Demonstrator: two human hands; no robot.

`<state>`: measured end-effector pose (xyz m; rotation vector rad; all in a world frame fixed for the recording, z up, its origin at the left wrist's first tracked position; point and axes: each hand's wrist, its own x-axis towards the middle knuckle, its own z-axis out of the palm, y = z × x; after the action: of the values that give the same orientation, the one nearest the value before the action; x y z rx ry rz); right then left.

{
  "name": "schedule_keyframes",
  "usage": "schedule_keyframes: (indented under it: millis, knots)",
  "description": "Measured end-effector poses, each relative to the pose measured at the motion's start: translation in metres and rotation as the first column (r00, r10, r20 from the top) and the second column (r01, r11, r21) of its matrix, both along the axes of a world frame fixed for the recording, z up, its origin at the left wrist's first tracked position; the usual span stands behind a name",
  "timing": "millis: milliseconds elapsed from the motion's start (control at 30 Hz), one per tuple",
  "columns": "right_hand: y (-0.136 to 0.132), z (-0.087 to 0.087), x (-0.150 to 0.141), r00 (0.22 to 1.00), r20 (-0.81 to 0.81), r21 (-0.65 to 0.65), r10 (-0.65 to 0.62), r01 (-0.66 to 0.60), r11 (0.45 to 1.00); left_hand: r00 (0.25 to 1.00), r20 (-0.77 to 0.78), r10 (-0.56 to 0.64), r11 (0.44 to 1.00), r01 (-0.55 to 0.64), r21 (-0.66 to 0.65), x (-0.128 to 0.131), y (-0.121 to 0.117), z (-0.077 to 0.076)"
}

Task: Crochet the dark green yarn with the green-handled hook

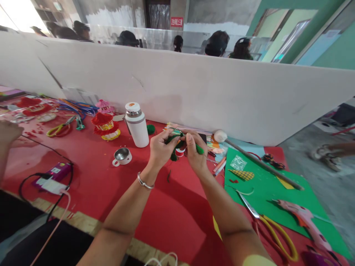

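Note:
Above the red table, my two hands meet over a small piece of dark green yarn work [173, 155]. My left hand [161, 148] is closed, pinching the yarn between thumb and fingers. In my closed right hand [197, 155] is a crochet hook with a green handle [199, 149]; its thin metal end reaches toward the yarn, partly hidden by my fingers. A red and white spool-like item [180, 152] shows just beneath my hands. Behind my left hand lies a green yarn ball [150, 129].
A white thermos [138, 127] and metal cup [122, 157] stand left. Scissors [270, 229], a pink glue gun [306, 218] and a stick [263, 164] lie right. A purple power strip [57, 177] and another person's hand [11, 133] are far left. A white partition [208, 92] borders the back.

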<state>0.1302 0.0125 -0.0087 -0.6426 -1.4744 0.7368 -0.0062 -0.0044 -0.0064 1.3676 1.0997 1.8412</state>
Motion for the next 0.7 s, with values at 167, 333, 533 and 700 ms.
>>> schedule_keyframes:
  millis: [167,333,533,700]
  knots:
    - [0.0,-0.004,-0.005,0.997,-0.057,0.049,-0.044,0.046,0.998,0.957,0.251,-0.145,0.986,0.162,-0.049,0.004,0.001,0.002]
    - [0.002,0.0,-0.002,0.996,-0.079,-0.092,-0.034,0.026,0.995,0.94,0.315,-0.129,0.988,0.15,-0.046,0.006,-0.003,0.012]
    - [0.006,0.0,-0.002,0.985,-0.172,-0.344,0.01,-0.069,0.936,0.927,0.349,-0.138,0.984,0.168,-0.059,0.005,-0.001,0.013]
    - [0.004,0.001,-0.003,0.986,-0.168,-0.327,-0.017,-0.039,0.944,0.908,0.383,-0.167,0.978,0.202,-0.053,0.005,0.001,0.011]
